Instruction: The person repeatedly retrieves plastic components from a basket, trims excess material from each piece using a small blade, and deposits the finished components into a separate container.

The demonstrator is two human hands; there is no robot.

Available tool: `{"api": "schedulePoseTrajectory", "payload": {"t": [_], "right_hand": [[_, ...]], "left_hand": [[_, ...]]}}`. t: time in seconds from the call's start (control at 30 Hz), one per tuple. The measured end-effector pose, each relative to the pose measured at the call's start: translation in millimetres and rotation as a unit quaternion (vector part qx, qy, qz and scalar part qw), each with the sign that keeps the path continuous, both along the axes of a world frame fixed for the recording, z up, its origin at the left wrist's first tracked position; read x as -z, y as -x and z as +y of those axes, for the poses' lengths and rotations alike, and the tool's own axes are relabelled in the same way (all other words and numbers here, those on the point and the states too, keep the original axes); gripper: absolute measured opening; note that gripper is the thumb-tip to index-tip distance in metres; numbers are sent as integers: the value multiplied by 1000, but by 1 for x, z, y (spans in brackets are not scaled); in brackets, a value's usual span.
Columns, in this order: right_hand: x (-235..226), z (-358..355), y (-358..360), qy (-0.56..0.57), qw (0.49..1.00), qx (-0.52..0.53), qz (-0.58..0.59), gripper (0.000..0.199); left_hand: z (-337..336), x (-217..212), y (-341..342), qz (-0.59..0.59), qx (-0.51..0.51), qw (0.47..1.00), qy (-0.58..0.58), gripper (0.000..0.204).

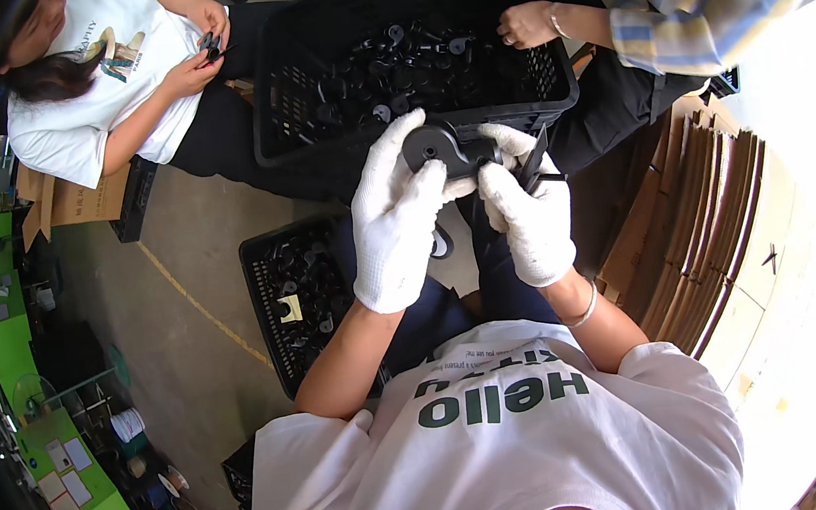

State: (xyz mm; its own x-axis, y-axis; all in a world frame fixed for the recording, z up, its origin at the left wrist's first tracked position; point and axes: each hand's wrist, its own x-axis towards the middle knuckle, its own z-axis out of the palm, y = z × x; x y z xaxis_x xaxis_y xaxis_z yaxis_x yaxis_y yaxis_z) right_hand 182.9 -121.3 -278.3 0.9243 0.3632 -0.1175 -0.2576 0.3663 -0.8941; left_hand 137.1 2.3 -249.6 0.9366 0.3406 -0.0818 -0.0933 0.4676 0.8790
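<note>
**Q:** Both hands — how are they seen?

**A:** Both are gloved in white. The left hand (393, 224) is curled around the rim of a round black plastic part (438, 147), fingers wrapped over its left and upper side, thumb laid across its face. The right hand (530, 213) is closed on the same part from the right, where a stub projects; a thin black strip (530, 162) is also pinched between its fingers and sticks up past the knuckles.

**Q:** Position of the part, taking the large black crate as landmark?

**A:** The part is held just in front of the near wall of the large black crate (316, 150), overlapping that wall's rim; contact cannot be told. Many similar black parts (406, 64) are recorded inside the crate.

**Q:** What else is noted around the crate?

**A:** A smaller black crate (269, 311) with further black pieces is set on the floor below the large crate's near-left corner, beside the person's left forearm. At the crate's far-right side, a second person's hand (525, 25) in a striped sleeve is resting on the parts. Left of the crate, a third person in a white shirt is seated, a small dark piece (210, 46) held between both hands. Stacked cardboard sheets (705, 211) are leaned to the crate's lower right.
</note>
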Motion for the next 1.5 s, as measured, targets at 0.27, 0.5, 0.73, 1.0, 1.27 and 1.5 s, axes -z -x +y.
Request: {"api": "schedulePoseTrajectory", "payload": {"t": [0.27,0.5,0.73,1.0,1.27,1.5], "right_hand": [[-4,-13,13,-62,994,-70,58,34],[-7,-13,16,-48,993,-103,26,38],[-9,-14,19,-40,993,-103,33,36],[-6,-18,21,-51,992,-111,44,29],[-7,-21,22,-20,994,-104,-15,30],[-8,-14,27,9,987,-93,-129,38]], "left_hand": [[-14,-6,28,-1,-23,994,-110,53],[-14,-6,36,-1,-46,979,-196,57],[-14,-3,40,1,-43,981,-192,62],[-20,-1,40,-30,-60,975,-212,64],[-14,-2,40,12,-26,993,-113,47],[-8,22,33,-15,27,981,190,31]]}}
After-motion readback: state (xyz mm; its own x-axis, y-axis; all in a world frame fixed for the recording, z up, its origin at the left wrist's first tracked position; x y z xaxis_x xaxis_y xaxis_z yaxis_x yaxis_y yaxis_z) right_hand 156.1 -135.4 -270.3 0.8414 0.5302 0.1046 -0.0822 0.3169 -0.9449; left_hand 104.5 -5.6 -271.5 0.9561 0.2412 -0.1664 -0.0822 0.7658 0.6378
